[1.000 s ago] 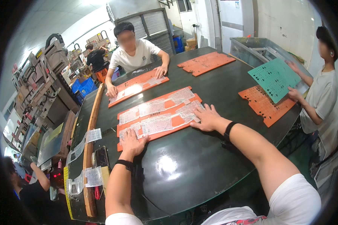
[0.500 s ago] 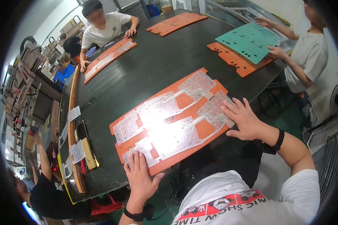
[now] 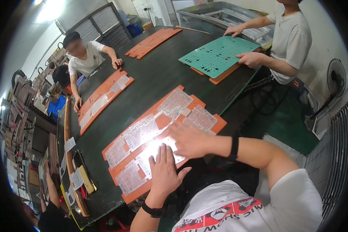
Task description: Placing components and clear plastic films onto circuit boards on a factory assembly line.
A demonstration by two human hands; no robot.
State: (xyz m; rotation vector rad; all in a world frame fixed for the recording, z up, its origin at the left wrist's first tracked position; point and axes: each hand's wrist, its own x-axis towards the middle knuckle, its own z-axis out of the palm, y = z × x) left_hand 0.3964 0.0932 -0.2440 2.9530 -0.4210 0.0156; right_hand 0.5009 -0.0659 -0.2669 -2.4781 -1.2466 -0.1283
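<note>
An orange board lies slantwise on the dark table in front of me. On it rest two thin, see-through sheets with fine circuit-like lines: a far sheet and a near sheet, both partly washed out by glare. My left hand presses flat on the middle of the near sheet, fingers straight and thumb apart, holding nothing. Just to its right, my right hand is blurred by motion, its fingers stretched out over the sheets. Whether it touches them I cannot tell.
Across the table, a person in white handles another orange board. At right, a person holds a green perforated sheet over an orange board. One more orange board lies at the far end. A wooden strip and papers line the left edge.
Both my hands have come from opposite ends of the board to its middle. The view has shifted. The green sheet has moved leftward over its board.
</note>
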